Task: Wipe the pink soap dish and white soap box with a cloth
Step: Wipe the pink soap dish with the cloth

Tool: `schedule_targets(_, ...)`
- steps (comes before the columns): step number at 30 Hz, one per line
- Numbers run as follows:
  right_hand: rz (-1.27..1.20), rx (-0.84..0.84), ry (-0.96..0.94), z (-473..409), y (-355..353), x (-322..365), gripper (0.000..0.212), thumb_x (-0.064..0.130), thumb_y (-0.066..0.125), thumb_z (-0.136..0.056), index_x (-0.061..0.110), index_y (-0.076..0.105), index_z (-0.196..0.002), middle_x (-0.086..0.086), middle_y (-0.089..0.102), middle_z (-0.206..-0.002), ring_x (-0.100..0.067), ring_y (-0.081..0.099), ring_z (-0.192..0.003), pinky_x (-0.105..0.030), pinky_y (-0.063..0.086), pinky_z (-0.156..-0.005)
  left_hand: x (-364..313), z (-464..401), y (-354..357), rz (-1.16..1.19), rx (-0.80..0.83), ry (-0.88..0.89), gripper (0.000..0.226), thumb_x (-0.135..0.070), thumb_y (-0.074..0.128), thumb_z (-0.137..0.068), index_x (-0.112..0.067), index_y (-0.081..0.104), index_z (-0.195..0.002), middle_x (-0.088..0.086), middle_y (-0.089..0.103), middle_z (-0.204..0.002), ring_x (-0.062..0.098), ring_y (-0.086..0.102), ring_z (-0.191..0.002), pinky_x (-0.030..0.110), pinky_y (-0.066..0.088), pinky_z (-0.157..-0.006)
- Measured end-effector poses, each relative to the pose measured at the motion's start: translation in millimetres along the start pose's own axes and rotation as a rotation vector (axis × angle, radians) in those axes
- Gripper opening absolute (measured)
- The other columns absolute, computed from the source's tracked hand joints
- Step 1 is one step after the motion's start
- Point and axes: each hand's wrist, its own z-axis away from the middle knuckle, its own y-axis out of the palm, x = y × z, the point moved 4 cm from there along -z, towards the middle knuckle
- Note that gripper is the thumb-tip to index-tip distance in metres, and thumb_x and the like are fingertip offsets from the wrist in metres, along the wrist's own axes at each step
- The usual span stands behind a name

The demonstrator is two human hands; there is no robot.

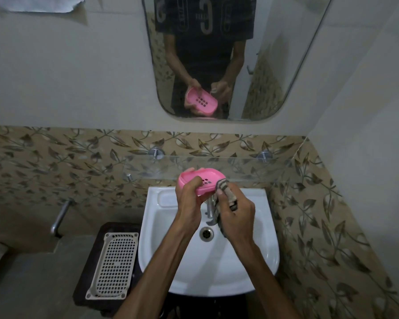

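Pink soap dish (202, 180) held above sink (258, 261), gripped in my left hand (190, 194). My right hand (236, 210) clutches striped cloth (226, 192) against dish edge. Wiping underway, I judge; white soap box not visible, likely remaining.

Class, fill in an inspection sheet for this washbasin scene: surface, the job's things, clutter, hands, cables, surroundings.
Surface: white basin, tap partly hidden behind the hands.
Job's things: pink soap dish held tilted above the basin; striped cloth against its right end; white soap box not identified.
Clutter: white perforated tray on a dark stand left of the basin.
Hands: left hand grips the dish; right hand grips the cloth.
Cables: nothing seen.
Surroundings: glass shelf, mirror, leaf-pattern tiles.
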Motion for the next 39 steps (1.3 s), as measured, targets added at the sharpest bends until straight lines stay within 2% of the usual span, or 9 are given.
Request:
schedule_targets(3,0.007,0.085,-0.075,6,9,9,0.027,0.029,0.062,-0.102,0.013,0.075,-0.119,0.011,0.073,-0.088,-0.001,0.071,-0.075,-0.014,0.055,-0.065,3,2,0,-0.035,-0.008,-0.026,0.058,-0.015,0.059,-0.068,-0.015,0.056,-0.126,0.017,0.063,-0.103,0.024,0.066,-0.081,0.033,0.057,-0.062)
schedule_targets(7,0.000,0.014,0.032,2,3,3,0.015,0.026,0.062,-0.103,0.039,0.068,-0.108,0.019,0.071,-0.083,-0.002,0.070,-0.077,-0.021,0.057,-0.066,7,1,-1,-0.042,-0.010,-0.003,0.057,-0.014,0.061,-0.072,-0.014,0.056,-0.129,0.018,0.066,-0.110,0.028,0.069,-0.092,0.039,0.061,-0.075)
schedule_targets(11,-0.003,0.100,-0.097,8,12,17,0.017,0.033,0.062,-0.103,0.031,0.072,-0.117,0.026,0.069,-0.085,0.000,0.071,-0.078,-0.017,0.055,-0.065,15,3,-1,0.006,-0.005,-0.047,0.035,-0.007,0.058,-0.093,-0.020,0.059,-0.126,0.011,0.070,-0.086,0.019,0.071,-0.067,0.029,0.057,-0.057)
schedule_targets(18,-0.022,0.093,-0.077,9,12,22,0.019,0.035,0.061,-0.104,0.042,0.070,-0.119,0.036,0.069,-0.094,0.005,0.071,-0.083,-0.013,0.056,-0.069,14,4,0,0.002,0.000,-0.044,0.040,-0.003,0.060,-0.093,-0.019,0.058,-0.129,0.011,0.070,-0.088,0.019,0.071,-0.068,0.029,0.057,-0.058)
schedule_targets(21,-0.050,0.028,0.030,4,10,15,0.019,0.037,0.059,-0.104,0.054,0.066,-0.106,0.025,0.072,-0.091,0.001,0.070,-0.081,-0.018,0.055,-0.067,12,2,-1,-0.035,-0.006,-0.018,0.043,-0.002,0.061,-0.093,-0.018,0.056,-0.133,0.015,0.068,-0.110,0.019,0.073,-0.081,0.028,0.059,-0.065)
schedule_targets(25,0.004,0.098,-0.093,8,14,18,0.019,0.036,0.059,-0.104,0.042,0.069,-0.119,0.013,0.074,-0.090,-0.004,0.070,-0.076,-0.025,0.057,-0.063,13,5,0,0.021,0.005,-0.066,0.044,-0.005,0.062,-0.094,-0.017,0.056,-0.136,0.014,0.068,-0.092,0.022,0.071,-0.073,0.031,0.059,-0.061)
schedule_targets(28,-0.104,0.019,0.063,5,14,18,0.021,0.036,0.060,-0.104,0.054,0.067,-0.111,0.023,0.074,-0.094,-0.001,0.072,-0.083,-0.017,0.056,-0.068,12,4,1,0.040,-0.004,-0.056,0.042,-0.007,0.068,-0.093,-0.021,0.058,-0.131,0.012,0.072,-0.099,0.018,0.076,-0.073,0.028,0.059,-0.060)
schedule_targets(32,-0.127,0.075,0.026,10,19,25,0.017,0.030,0.066,-0.102,0.040,0.072,-0.115,0.021,0.074,-0.095,-0.003,0.073,-0.088,-0.023,0.060,-0.074,11,6,3,0.037,-0.008,-0.074,0.041,-0.018,0.076,-0.090,-0.031,0.061,-0.126,0.017,0.073,-0.105,0.026,0.075,-0.084,0.034,0.060,-0.068)
schedule_targets(39,-0.466,-0.033,0.394,8,20,21,0.010,0.018,0.072,-0.098,0.026,0.077,-0.101,0.001,0.078,-0.091,-0.012,0.075,-0.084,-0.023,0.059,-0.070,14,13,5,0.005,0.036,-0.080,0.038,-0.022,0.069,-0.095,-0.028,0.055,-0.130,0.017,0.070,-0.118,0.026,0.075,-0.091,0.036,0.060,-0.071)
